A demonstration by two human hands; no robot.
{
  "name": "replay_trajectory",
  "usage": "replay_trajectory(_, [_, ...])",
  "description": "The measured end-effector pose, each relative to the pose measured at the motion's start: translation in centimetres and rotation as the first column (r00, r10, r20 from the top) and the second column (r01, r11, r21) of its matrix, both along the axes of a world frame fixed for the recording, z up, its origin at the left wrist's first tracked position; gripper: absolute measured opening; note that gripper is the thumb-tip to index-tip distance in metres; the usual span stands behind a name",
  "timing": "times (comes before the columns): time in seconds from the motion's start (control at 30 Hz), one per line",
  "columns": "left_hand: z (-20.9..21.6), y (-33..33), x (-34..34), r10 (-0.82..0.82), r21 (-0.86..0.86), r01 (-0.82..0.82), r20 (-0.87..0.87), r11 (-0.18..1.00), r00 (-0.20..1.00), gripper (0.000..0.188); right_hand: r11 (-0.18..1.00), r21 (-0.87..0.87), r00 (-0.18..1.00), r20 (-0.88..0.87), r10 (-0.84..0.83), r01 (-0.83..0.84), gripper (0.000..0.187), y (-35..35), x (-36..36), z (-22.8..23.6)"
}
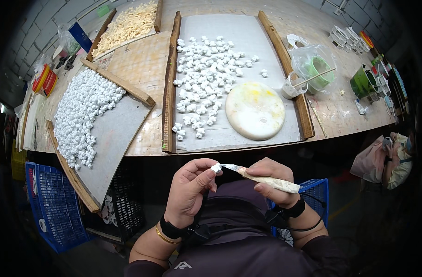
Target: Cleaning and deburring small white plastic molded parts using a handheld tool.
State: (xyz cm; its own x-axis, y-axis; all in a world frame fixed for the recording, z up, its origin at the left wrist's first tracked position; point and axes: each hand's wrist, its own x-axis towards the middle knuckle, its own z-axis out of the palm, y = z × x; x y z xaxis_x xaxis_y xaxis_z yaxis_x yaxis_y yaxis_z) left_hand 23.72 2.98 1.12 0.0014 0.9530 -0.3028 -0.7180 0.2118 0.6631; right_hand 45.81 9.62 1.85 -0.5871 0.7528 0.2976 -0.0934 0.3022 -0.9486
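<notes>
Between thumb and fingers, my left hand [190, 189] pinches a small white knobbly piece [216, 168]. My right hand [276, 177] grips a knife [271, 183] by its pale, wrapped-looking handle. The short blade points left, and its tip meets or nearly meets the white piece. Both hands are above my lap, just off the table's near edge. Beyond them lies a board with wooden side rails [171, 92], holding many loose white pieces [202, 78] like the one in my hand. A round, cream-white disc [255, 111] with yellow stains rests on its right part.
A second tilted board [118, 134] on the left bears a dense heap of white pieces [84, 115]. Cream-coloured pieces [128, 25] fill a tray behind. Right stand a clear cup [291, 86] with a stick and a green bowl [322, 69]. Blue crates [59, 203] are below the table.
</notes>
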Motion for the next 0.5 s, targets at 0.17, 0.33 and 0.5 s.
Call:
replay_trajectory(0.17, [0.19,0.17,0.16,0.023,0.011,-0.022,-0.072,1.000,0.997,0.026,0.999,-0.035,1.000,-0.013,-0.025,0.024,0.032,-0.16,0.26,-0.29])
replay_trajectory(0.33, [-0.20,0.10,0.28,0.035,0.037,-0.029,-0.151,0.999,0.988,0.029,0.996,0.055,0.998,-0.002,-0.070,0.070,0.029,-0.11,0.16,-0.03])
replay_trajectory(0.5, [-0.22,0.17,0.34,0.030,0.041,-0.023,-0.173,0.999,0.985,0.029,0.995,0.069,0.997,-0.011,-0.077,0.078,0.027,-0.10,0.05,-0.07])
